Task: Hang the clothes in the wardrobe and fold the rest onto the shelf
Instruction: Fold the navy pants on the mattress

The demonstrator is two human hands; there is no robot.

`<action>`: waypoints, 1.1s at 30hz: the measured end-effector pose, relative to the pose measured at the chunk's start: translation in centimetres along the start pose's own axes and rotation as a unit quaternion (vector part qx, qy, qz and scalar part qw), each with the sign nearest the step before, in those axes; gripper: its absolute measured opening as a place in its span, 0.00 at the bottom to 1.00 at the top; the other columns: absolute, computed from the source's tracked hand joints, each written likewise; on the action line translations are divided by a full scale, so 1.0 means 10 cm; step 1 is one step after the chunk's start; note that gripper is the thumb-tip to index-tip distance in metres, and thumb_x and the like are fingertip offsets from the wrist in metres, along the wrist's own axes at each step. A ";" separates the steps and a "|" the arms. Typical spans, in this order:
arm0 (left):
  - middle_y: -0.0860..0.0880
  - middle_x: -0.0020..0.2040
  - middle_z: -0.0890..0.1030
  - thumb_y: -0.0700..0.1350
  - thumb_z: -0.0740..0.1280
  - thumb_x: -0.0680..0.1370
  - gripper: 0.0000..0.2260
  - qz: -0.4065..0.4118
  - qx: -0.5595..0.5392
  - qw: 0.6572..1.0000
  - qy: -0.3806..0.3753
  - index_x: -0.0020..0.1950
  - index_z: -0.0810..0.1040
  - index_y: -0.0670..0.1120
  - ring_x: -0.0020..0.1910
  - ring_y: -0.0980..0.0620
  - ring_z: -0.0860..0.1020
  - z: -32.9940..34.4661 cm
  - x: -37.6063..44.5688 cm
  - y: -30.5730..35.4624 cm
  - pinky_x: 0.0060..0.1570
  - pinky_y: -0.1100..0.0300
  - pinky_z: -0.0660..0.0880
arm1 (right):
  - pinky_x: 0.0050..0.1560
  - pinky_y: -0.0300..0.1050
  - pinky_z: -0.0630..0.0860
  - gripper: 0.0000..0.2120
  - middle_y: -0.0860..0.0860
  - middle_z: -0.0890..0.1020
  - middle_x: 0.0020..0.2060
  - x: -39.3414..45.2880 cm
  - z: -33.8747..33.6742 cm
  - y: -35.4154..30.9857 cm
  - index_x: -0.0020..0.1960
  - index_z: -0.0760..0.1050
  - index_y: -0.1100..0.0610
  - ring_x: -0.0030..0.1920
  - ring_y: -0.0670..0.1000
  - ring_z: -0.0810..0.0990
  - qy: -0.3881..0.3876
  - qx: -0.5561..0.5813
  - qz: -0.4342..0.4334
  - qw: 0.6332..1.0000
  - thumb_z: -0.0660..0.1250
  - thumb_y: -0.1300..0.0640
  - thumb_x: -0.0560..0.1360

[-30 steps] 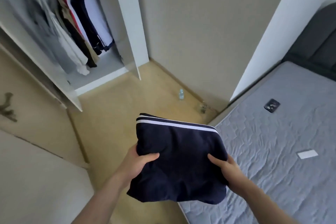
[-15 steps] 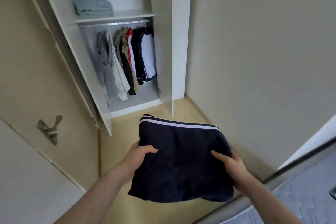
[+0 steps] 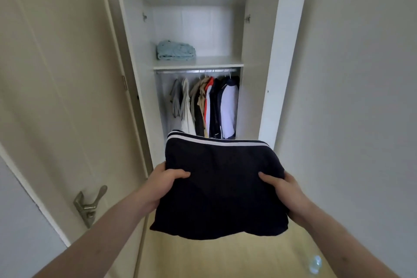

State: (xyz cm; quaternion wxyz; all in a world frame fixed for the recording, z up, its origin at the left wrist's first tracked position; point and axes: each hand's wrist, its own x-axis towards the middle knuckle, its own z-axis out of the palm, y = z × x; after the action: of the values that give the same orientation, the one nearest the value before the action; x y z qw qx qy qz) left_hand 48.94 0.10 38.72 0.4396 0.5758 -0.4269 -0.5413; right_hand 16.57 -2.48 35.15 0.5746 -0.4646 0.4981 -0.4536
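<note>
While shelf [image 3: 216, 61] holds blue towel [image 3: 176, 50], hands grip navy garment [image 3: 221, 185].

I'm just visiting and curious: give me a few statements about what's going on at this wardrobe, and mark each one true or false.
1. Both hands hold the folded navy garment, the left hand on one side and the right hand on the other. True.
2. The wardrobe doors are closed. False: both doors stand open, and the shelf and rail are in view.
3. A folded light blue item lies on the shelf. True.
4. The rail under the shelf is bare. False: several hanging clothes fill it.
5. The navy garment already rests on the shelf. False: it is held in the air, below the shelf.
</note>
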 end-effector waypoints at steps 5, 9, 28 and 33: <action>0.50 0.53 0.87 0.39 0.73 0.74 0.17 0.041 0.002 0.999 0.009 0.62 0.80 0.50 0.51 0.47 0.86 -0.34 0.80 0.56 0.54 0.48 0.81 | 0.56 0.51 0.82 0.22 0.45 0.86 0.56 0.94 0.29 -0.45 0.65 0.78 0.46 0.54 0.50 0.87 -0.008 -0.010 -0.029 0.999 0.76 0.48 0.73; 0.49 0.53 0.87 0.38 0.73 0.74 0.17 0.058 0.000 0.998 0.014 0.63 0.80 0.47 0.52 0.45 0.86 -0.59 1.48 0.99 0.57 0.45 0.80 | 0.53 0.50 0.82 0.17 0.46 0.87 0.53 1.67 0.57 -0.83 0.64 0.78 0.49 0.52 0.50 0.87 0.003 -0.020 -0.051 0.999 0.74 0.53 0.76; 0.45 0.52 0.87 0.36 0.72 0.74 0.17 0.108 -0.018 0.994 -0.008 0.62 0.81 0.45 0.50 0.43 0.86 -0.79 4.57 2.37 0.50 0.50 0.82 | 0.56 0.51 0.81 0.14 0.47 0.88 0.52 4.64 0.75 -2.02 0.61 0.78 0.50 0.53 0.52 0.86 0.048 -0.029 -0.108 0.993 0.73 0.56 0.77; 0.44 0.50 0.87 0.36 0.72 0.74 0.15 0.112 -0.011 0.994 0.004 0.60 0.82 0.44 0.47 0.44 0.87 -0.65 5.48 2.71 0.43 0.53 0.82 | 0.44 0.45 0.81 0.10 0.47 0.88 0.48 5.65 0.59 -2.25 0.55 0.78 0.49 0.47 0.49 0.87 0.055 -0.012 -0.108 0.993 0.74 0.58 0.76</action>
State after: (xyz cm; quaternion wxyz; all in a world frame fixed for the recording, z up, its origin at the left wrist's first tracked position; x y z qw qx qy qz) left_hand 57.70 -59.41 51.53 0.5058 0.5214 -0.4807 -0.4911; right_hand 26.34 -61.13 49.27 0.4887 -0.4966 0.4813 -0.5319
